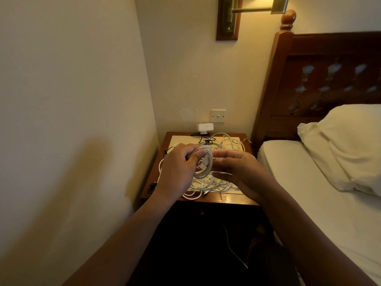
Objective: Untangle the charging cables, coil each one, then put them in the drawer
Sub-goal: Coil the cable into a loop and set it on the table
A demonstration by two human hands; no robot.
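Gripping white coil (pixel 204 164) in left hand (pixel 179 169) | right hand (pixel 237 172) pinches its tail | nightstand (pixel 226 200) hemmed by wall (pixel 82 83), bed (pixel 305 182)

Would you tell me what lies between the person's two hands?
Head view: a coiled white charging cable, gripped by the left hand and pinched by the right hand.

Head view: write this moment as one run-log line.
step: coiling | left hand: grips white coiled cable | right hand: pinches same cable | remaining: tangled white and pale green cables on wooden nightstand

wooden nightstand (pixel 231 200), tangled cables (pixel 222 185), white adapter (pixel 203 129)
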